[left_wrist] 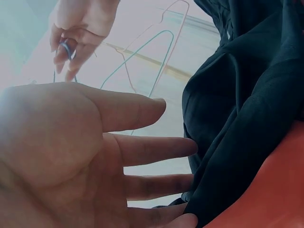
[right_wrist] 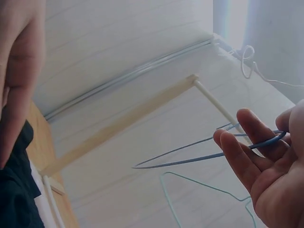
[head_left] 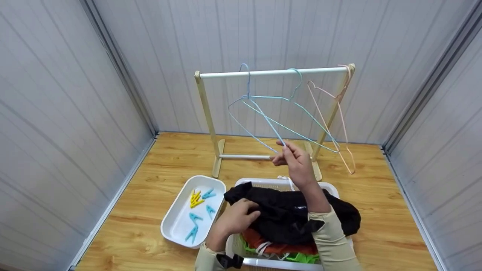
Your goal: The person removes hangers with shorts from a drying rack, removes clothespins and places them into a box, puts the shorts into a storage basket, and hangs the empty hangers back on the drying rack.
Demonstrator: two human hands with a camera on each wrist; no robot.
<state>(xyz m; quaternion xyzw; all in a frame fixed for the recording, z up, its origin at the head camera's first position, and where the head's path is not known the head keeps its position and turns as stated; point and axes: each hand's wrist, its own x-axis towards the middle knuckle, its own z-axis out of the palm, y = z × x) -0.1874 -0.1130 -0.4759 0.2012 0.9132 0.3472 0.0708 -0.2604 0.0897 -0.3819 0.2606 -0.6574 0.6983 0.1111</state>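
My right hand point(head_left: 299, 167) pinches the lower corner of a blue wire clothes hanger point(head_left: 268, 121), whose hook is over the rack's top bar. In the right wrist view the thumb and fingers point(right_wrist: 232, 147) curl about the hanger's end. My left hand point(head_left: 236, 218) is at the left side of a black garment point(head_left: 278, 214) heaped on the laundry basket point(head_left: 260, 262). The left wrist view has its fingers point(left_wrist: 156, 146) straight, their tips against the black cloth. Orange-red cloth point(head_left: 278, 246) and bright green cloth point(head_left: 303, 258) show beneath the black one.
A wooden rack with a white top bar point(head_left: 271, 72) stands behind the basket. A teal hanger point(head_left: 312, 117) and a pink hanger point(head_left: 343, 124) hang on it to the right. The white tray point(head_left: 172, 214) at left holds yellow clothespins point(head_left: 196, 199) and blue clothespins point(head_left: 192, 233).
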